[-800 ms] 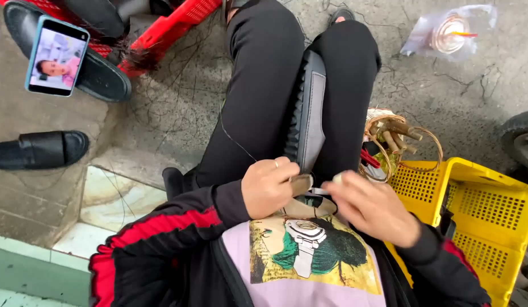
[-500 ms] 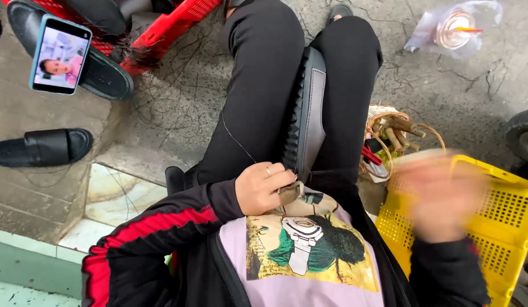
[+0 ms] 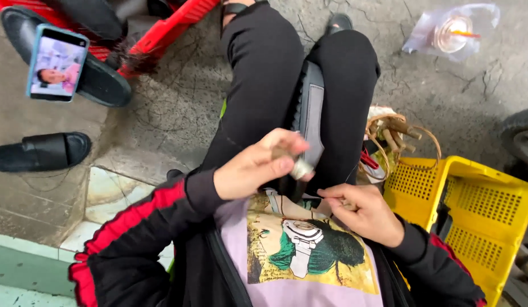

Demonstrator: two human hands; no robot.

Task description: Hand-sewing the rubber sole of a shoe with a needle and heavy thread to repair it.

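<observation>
I sit with black-trousered legs stretched out and a long dark grey strip (image 3: 310, 116) lying between my thighs. My left hand (image 3: 258, 165) is raised over my lap, its fingers closed on a small brownish piece with a pale round end (image 3: 301, 168). My right hand (image 3: 363, 211) rests against my lilac printed shirt (image 3: 298, 250), fingers curled and pinching something small and thin that I cannot make out.
A yellow perforated plastic crate (image 3: 474, 216) stands at my right, with a bundle of brown sticks and loops (image 3: 397, 136) behind it. A phone (image 3: 56, 63) with a lit screen leans on a black sandal; another sandal (image 3: 39, 150) lies at left. A bagged drink cup (image 3: 454, 31) lies on the cracked concrete.
My right hand swung out over the yellow crate and came back to my lap. My left hand lifted up with the small piece in its fingers.
</observation>
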